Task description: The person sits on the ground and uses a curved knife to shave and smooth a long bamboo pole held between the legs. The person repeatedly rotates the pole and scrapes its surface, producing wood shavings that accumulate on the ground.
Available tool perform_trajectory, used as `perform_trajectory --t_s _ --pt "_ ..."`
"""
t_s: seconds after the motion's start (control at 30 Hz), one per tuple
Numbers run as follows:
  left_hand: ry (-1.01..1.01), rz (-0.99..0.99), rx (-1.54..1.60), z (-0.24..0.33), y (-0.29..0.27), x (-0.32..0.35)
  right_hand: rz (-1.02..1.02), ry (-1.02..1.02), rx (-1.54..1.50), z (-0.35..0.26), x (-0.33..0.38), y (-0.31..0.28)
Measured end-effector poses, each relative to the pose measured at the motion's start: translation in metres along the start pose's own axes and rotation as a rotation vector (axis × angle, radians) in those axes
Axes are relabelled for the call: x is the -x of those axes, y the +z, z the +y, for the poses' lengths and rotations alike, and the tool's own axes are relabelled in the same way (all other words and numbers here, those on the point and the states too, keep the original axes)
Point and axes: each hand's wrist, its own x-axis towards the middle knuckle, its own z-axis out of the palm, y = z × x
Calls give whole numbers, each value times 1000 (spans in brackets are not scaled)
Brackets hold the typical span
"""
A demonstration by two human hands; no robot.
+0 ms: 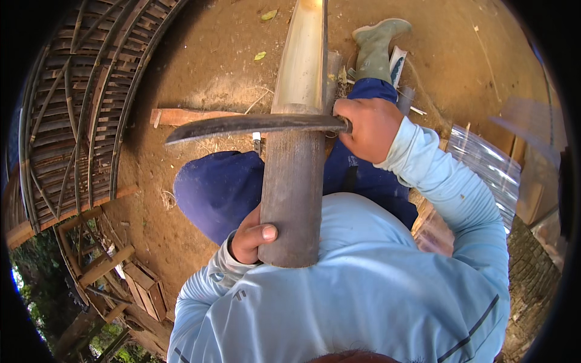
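Observation:
A thick grey-brown bamboo piece [292, 187] runs lengthwise away from my chest between my legs. Its near part is a whole round tube; the far part is split open and shows a pale inner face. My left hand [249, 239] is wrapped round the near end from the left, thumb on top. In my right hand [372, 126] is the handle end of a machete [242, 125], the grip mostly hidden by the fingers. Its dark, slightly curved blade lies across the bamboo where the tube meets the opened part, its tip pointing left.
Slatted bamboo structure [91, 109] stands at the left, with a wooden frame [100, 266] below it. A reddish wood strip [193, 116] lies on the dirt floor. My boot [378, 48] is stretched out ahead. Clear plastic sheeting [484, 169] lies at the right.

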Motion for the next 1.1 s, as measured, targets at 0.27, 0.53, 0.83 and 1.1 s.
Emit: perform_trajectory --t_s 0.27,0.53,0.83,1.1 --pt "6 -77 3 6 7 0 -7 -17 -6 -2 -1 -1" --pt "-31 -46 55 5 5 2 -16 4 -7 -5 -1 -1" --pt "-37 -92 158 -3 -6 1 -13 16 -26 2 -7 5" --pt "-27 -151 271 -8 -12 -1 -35 23 -2 -6 -5 4"
